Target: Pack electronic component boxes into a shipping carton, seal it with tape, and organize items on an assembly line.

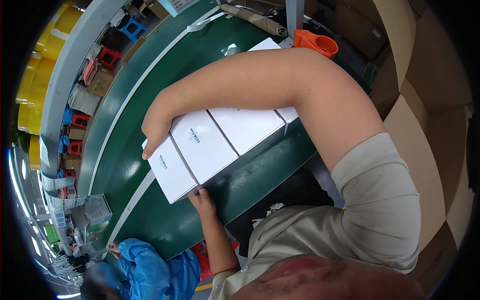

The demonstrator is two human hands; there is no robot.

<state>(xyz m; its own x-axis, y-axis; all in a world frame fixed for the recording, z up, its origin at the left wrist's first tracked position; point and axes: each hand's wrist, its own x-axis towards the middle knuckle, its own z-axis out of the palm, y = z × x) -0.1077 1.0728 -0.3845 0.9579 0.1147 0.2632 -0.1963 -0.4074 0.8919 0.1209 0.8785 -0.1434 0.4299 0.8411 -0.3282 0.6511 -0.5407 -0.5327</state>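
Observation:
Several white boxes with small dark and blue print stand side by side in a row on the green work surface. My right arm reaches across over them, and my right hand [159, 125] is bent round the far left corner of the end white box [172, 172], its fingertips partly out of sight. At the near corner of that same box, my left hand [202, 202] grips low on the side with the thumb up. Beside the end box are a second white box [205, 145] and a third white box [247, 130]. My right forearm hides part of the row.
An orange tape dispenser [320, 44] stands at the far right edge of the green table [135, 200]. Large open cardboard cartons [420, 165] are on my right. A person in a blue garment [155, 267] sits at the lower left. Coloured stools [109, 57] stand beyond the table.

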